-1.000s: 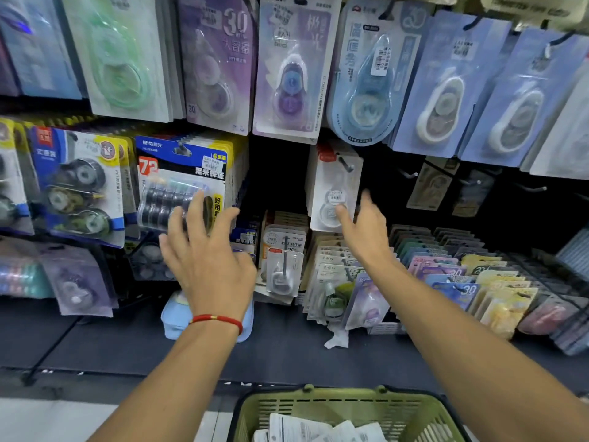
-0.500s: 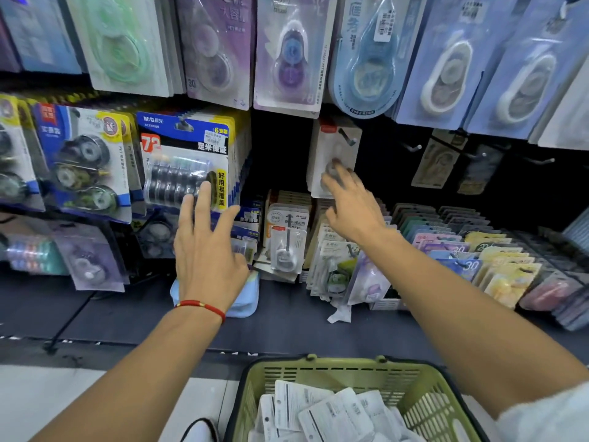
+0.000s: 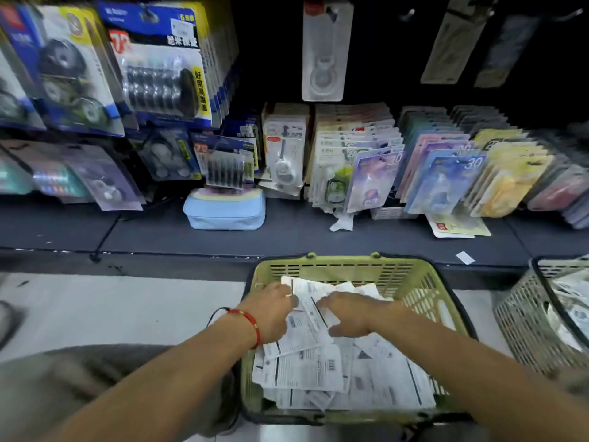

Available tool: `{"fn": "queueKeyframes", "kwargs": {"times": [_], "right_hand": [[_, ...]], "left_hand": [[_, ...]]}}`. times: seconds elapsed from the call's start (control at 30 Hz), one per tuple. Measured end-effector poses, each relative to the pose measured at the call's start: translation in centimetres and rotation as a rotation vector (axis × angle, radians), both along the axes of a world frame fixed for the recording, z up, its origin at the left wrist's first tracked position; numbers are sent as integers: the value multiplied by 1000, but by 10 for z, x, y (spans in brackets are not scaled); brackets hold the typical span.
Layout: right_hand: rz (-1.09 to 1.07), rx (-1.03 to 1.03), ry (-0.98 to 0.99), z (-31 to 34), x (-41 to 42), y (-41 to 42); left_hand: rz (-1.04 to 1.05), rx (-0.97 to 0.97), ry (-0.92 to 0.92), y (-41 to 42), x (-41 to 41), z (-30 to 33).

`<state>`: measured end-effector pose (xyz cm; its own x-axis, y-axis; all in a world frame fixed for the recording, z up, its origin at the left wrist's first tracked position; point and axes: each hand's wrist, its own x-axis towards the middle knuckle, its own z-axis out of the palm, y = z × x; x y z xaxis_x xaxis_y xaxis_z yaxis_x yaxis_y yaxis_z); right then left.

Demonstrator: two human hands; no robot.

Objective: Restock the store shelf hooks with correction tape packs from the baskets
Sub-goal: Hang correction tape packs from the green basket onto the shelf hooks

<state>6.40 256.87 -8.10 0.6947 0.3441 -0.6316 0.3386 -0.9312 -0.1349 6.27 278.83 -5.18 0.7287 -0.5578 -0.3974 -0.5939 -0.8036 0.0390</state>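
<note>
Below the shelf (image 3: 287, 240), green basket (image 3: 424, 282): both hands' grip on one pack (image 3: 310, 301).

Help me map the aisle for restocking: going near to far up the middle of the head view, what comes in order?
Green basket of white packs → dark shelf ledge → light blue pouch → white pack hanging on a hook.

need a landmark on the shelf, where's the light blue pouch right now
In the head view the light blue pouch lies left of centre on the dark shelf, beyond the green basket.
</note>
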Motion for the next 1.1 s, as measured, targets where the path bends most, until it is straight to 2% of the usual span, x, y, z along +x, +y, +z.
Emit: {"fn": "queueKeyframes", "kwargs": {"times": [0.13, 0.23, 0.4, 0.47, 0.57, 0.63, 0.7, 0.77, 0.9, 1.0, 1.03, 1.1], "right_hand": [[-32, -115, -220, -68, -43, -10], [-118, -13, -312, -81, -44, -14], [-138, 137, -398, -67, -32, -20], [-300, 322, -455, -54, -31, -26], [-646, 693, -569, -26, -23, -35], [-789, 970, -554, -6, -13, -37], [-847, 1118, -476, 7, -5, -35], [-800, 1060, -406, 13, -1, -33], [-572, 603, -118, -16, -19, -37], [-624, 617, 195, -40, -45, -41], [-630, 630, 198, -45, -50, -42], [-530, 552, 47, -53, -51, -42]], "left_hand": [[75, 93, 208, -5, -39, -53], [147, 57, 124, -9, -50, -71], [122, -6, 120, 3, -39, -61], [216, -183, 84, 1, -32, -53], [573, -617, 47, -6, -19, -30], [739, -922, 167, -6, -6, -13], [745, -1073, 267, -5, 3, 0], [769, -1094, 275, -5, 4, 4], [843, -1022, 303, -2, -4, -8], [903, -1007, 363, 4, -9, -18], [924, -1022, 371, 6, -10, -19], [979, -1089, 380, 7, -10, -21]]}}
